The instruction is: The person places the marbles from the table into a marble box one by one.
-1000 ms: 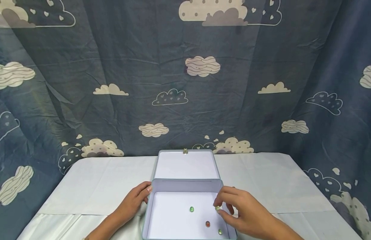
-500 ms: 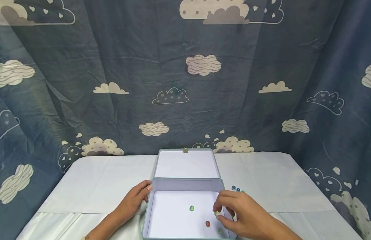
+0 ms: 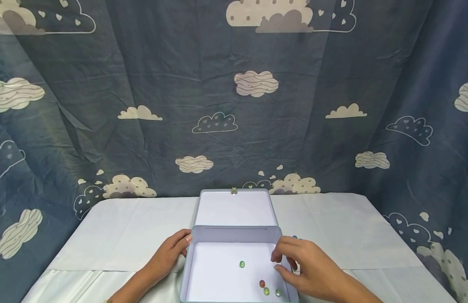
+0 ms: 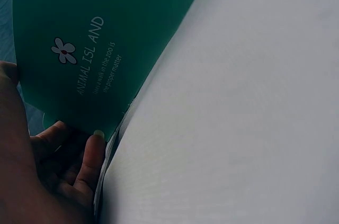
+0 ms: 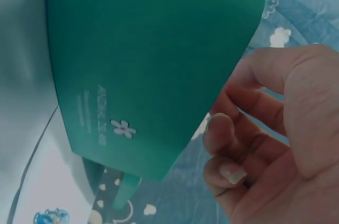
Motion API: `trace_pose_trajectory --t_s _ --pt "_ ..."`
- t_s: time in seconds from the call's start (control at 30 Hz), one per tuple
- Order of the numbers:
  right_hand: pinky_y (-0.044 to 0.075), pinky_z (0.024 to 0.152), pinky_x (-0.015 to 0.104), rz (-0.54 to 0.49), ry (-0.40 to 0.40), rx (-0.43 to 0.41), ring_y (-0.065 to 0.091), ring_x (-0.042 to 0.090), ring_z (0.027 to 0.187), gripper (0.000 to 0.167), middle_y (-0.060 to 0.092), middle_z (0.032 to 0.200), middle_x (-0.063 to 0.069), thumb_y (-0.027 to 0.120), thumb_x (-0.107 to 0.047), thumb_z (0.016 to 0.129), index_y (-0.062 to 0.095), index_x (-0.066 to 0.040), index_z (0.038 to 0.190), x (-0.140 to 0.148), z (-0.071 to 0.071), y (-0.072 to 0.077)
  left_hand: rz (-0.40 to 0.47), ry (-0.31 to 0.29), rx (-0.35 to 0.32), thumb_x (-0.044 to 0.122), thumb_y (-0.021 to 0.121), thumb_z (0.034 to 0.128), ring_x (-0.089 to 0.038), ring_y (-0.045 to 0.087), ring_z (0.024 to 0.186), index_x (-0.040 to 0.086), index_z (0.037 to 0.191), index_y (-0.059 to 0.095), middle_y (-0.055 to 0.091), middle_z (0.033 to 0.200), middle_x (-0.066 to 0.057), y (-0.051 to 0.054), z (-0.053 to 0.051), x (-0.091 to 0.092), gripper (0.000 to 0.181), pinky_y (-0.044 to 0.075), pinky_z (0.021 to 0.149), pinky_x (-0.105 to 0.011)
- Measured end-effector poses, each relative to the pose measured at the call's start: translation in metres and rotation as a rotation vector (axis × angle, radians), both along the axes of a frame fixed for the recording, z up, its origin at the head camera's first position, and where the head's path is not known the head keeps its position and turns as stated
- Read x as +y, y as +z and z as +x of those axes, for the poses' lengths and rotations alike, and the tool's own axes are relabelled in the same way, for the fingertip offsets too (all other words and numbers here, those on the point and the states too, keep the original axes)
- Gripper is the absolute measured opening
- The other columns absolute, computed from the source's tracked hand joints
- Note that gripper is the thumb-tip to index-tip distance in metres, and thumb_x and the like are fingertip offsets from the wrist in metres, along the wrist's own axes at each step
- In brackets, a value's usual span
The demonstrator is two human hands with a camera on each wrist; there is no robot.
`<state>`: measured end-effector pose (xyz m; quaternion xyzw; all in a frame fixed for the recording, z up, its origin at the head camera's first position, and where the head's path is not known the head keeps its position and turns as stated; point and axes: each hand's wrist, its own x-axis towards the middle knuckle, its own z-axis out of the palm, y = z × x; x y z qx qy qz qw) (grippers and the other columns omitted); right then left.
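A hinged tin box [image 3: 234,235] lies with its lid [image 3: 235,208] laid back; its inside is pale and its outer wall [image 4: 69,12] green with printed lettering. On its floor are a green marble [image 3: 242,264], a reddish-brown marble [image 3: 262,283], a yellow-green marble [image 3: 266,291] and another green marble [image 3: 278,292]. My left hand [image 3: 169,254] holds the box's far left corner, thumb on the rim, fingers against the outside. Over the right wall hovers my right hand [image 3: 309,265], thumb and fingertips apart with nothing between them, as the right wrist view also shows.
Just outside the box to the right, partly behind the right hand, lie blue marbles [image 3: 295,237], seen too as a blue marble cluster [image 5: 51,217]. A white cloth [image 3: 143,227] covers the table. A dark cloud-print curtain [image 3: 162,84] hangs behind.
The right thumb and fingers have parted and let go of the yellow-green marble. It now lies on the box floor, beside the reddish-brown one. The left hand has stayed in place.
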<state>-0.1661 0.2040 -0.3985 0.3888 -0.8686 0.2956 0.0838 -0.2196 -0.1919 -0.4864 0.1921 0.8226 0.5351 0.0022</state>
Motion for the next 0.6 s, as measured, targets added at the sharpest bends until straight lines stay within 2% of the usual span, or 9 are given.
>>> trace_pose_trajectory --t_s 0.2,0.33,0.43,0.6 --pt "0.049 0.056 0.019 -0.032 -0.055 0.022 0.054 -0.001 0.071 0.036 0.064 0.096 -0.02 0.083 -0.002 0.088 0.068 -0.034 0.099 0.01 -0.008 0.004 -0.009 -0.001 0.031 0.025 0.046 0.1137 -0.01 0.064 0.079 -0.001 0.135 0.064 0.072 0.104 -0.008 0.004 -0.001 0.0 0.038 0.049 0.08 -0.029" --pt "0.047 0.054 0.019 -0.058 -0.089 0.081 0.054 -0.001 0.071 0.042 0.063 0.095 -0.021 0.083 0.003 0.085 0.068 -0.033 0.099 0.02 -0.017 0.005 -0.001 0.004 0.003 0.025 0.047 0.1131 -0.009 0.063 0.08 -0.002 0.137 0.063 0.071 0.106 -0.008 0.007 -0.001 0.0 0.039 0.048 0.081 -0.029" --pt "0.047 0.055 0.02 -0.08 -0.11 0.111 0.054 0.0 0.07 0.043 0.063 0.093 -0.02 0.082 0.007 0.083 0.069 -0.031 0.099 0.027 -0.024 0.001 -0.003 0.011 -0.021 0.024 0.047 0.113 -0.009 0.062 0.081 -0.003 0.14 0.061 0.07 0.102 -0.007 0.008 -0.001 0.0 0.041 0.048 0.082 -0.028" --pt "0.048 0.057 0.021 -0.059 -0.184 0.072 0.054 0.0 0.068 0.04 0.063 0.092 -0.019 0.082 0.004 0.086 0.069 -0.032 0.099 0.039 -0.037 -0.008 0.001 0.012 -0.046 0.025 0.046 0.1132 -0.009 0.062 0.082 -0.004 0.141 0.059 0.07 0.101 -0.007 0.007 0.001 0.0 0.042 0.047 0.085 -0.028"
